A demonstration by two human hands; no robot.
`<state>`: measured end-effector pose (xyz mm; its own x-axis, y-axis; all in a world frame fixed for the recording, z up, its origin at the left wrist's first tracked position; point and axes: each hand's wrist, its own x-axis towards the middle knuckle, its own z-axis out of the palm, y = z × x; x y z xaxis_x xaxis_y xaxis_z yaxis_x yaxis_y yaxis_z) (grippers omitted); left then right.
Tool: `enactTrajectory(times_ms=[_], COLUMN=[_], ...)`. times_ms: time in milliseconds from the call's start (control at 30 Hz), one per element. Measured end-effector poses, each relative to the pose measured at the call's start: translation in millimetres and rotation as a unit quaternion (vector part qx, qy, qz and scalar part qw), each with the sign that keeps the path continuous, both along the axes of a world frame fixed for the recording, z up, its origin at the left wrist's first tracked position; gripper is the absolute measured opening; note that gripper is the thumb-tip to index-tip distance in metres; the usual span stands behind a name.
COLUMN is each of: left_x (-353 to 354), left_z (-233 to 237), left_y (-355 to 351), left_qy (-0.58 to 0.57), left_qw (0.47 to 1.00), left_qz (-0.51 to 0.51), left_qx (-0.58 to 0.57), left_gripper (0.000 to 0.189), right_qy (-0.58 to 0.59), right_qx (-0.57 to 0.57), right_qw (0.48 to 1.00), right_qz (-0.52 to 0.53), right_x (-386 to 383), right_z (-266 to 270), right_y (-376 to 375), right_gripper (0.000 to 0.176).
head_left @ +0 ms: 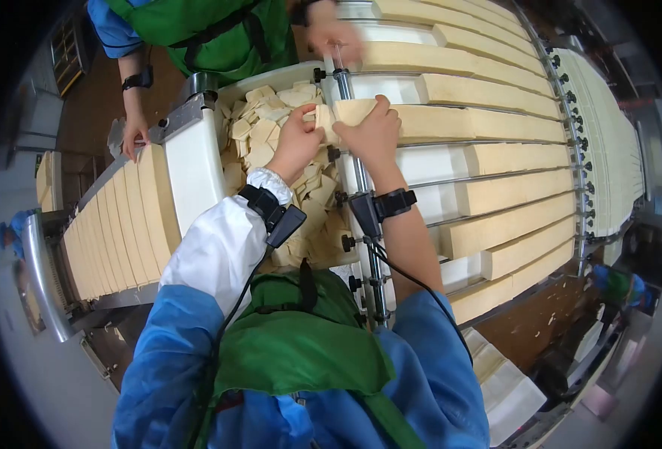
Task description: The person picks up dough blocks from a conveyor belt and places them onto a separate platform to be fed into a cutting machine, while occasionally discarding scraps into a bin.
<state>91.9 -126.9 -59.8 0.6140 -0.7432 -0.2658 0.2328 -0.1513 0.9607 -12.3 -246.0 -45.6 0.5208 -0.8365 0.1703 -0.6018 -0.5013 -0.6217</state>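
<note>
My left hand (299, 142) pinches a small pale end piece (322, 120) over a bin of scraps. My right hand (373, 135) is closed around the near end of a long, pale yellow, dough-like strip (432, 122). A narrow gap separates the end piece from the part of the strip in my right hand. Both hands are beside a metal rail (355, 168) with black knobs, which crosses the ends of the lanes. Below my left hand, broken flat scraps (260, 153) fill the bin.
Several parallel strips (518, 159) lie in white lanes on the right. A white plate (194, 161) and a row of upright slabs (125, 221) are at left. Across from me, a co-worker's hand (134, 136) touches the slabs; their other hand (336, 41) is blurred near the rail.
</note>
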Motion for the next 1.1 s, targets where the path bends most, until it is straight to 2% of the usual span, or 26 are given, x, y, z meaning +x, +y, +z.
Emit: enactTrajectory(times_ms=[67, 133, 167, 200, 233, 267, 300, 367, 433, 567, 667, 700, 733, 767, 833, 900, 967, 1000, 1067, 1100], left_x=[1, 12, 27, 37, 36, 33, 42, 46, 37, 3, -20, -26, -31, -34, -39, -41, -41, -41, -36, -36], left_z=[15, 22, 13, 9, 16, 25, 5, -18, -25, -19, -6, -3, 0, 1, -1, -1, 5, 7, 13, 22], left_y=[15, 44, 64, 85, 102, 122, 147, 187, 210, 216, 207, 206, 206, 206, 215, 223, 234, 240, 256, 263], left_qy=[-0.013, -0.081, -0.084, -0.109, -0.091, -0.109, -0.155, -0.148, -0.107, -0.098, -0.123, -0.121, -0.128, -0.136, -0.136, -0.137, -0.214, -0.211, -0.046, -0.046], left_qw=[0.998, 0.986, 0.984, 0.984, 0.981, 0.98, 0.963, 0.961, 0.97, 0.974, 0.976, 0.976, 0.977, 0.977, 0.98, 0.982, 0.97, 0.971, 0.996, 0.997], left_qz=[0.056, 0.136, 0.151, 0.144, 0.168, 0.156, 0.165, 0.15, 0.121, 0.09, 0.044, 0.041, 0.034, 0.03, 0.037, 0.043, 0.011, 0.013, 0.009, 0.016], left_qx=[0.021, 0.043, 0.03, 0.002, 0.027, 0.059, 0.148, 0.178, 0.181, 0.184, 0.176, 0.175, 0.168, 0.16, 0.143, 0.127, 0.117, 0.114, 0.07, 0.067], left_gripper=[0.055, 0.057, 0.061, 0.064, 0.069, 0.073, 0.072, 0.062, 0.052, 0.042, 0.038, 0.038, 0.036, 0.035, 0.034, 0.032, 0.029, 0.029, 0.031, 0.031], right_qy=[0.002, -0.174, -0.164, -0.166, -0.165, -0.151, -0.139, -0.152, -0.099, -0.113, -0.019, -0.017, 0.064, 0.145, 0.182, 0.314, 0.315, 0.316, 0.347, 0.378], right_qx=[0.043, 0.211, 0.213, 0.18, 0.148, 0.185, 0.221, 0.235, 0.256, 0.252, 0.089, 0.088, 0.05, 0.011, -0.005, -0.142, -0.127, -0.111, -0.081, -0.043], right_qw=[0.999, 0.962, 0.963, 0.968, 0.971, 0.966, 0.96, 0.955, 0.961, 0.96, 0.995, 0.995, 0.995, 0.988, 0.981, 0.936, 0.935, 0.934, 0.922, 0.907], right_qz=[-0.01, 0.004, -0.005, 0.044, 0.092, 0.098, 0.103, 0.093, 0.026, -0.046, -0.043, -0.046, -0.051, -0.054, -0.063, -0.07, -0.097, -0.123, -0.151, -0.18], right_x=[-7, -28, -50, -77, -107, -134, -159, -205, -243, -281, -284, -281, -276, -269, -261, -255, -263, -264, -267, -265], right_z=[4, 21, 30, 41, 55, 74, 90, 76, 49, -3, -20, -18, -16, -13, -11, -10, -37, -39, -39, -37], right_y=[-1, 3, 8, 17, 29, 43, 59, 82, 99, 112, 99, 101, 102, 103, 113, 125, 116, 111, 106, 104], right_gripper=[0.096, 0.095, 0.095, 0.094, 0.093, 0.092, 0.092, 0.092, 0.093, 0.091, 0.09, 0.09, 0.094, 0.098, 0.103, 0.108, 0.111, 0.113, 0.113, 0.114])
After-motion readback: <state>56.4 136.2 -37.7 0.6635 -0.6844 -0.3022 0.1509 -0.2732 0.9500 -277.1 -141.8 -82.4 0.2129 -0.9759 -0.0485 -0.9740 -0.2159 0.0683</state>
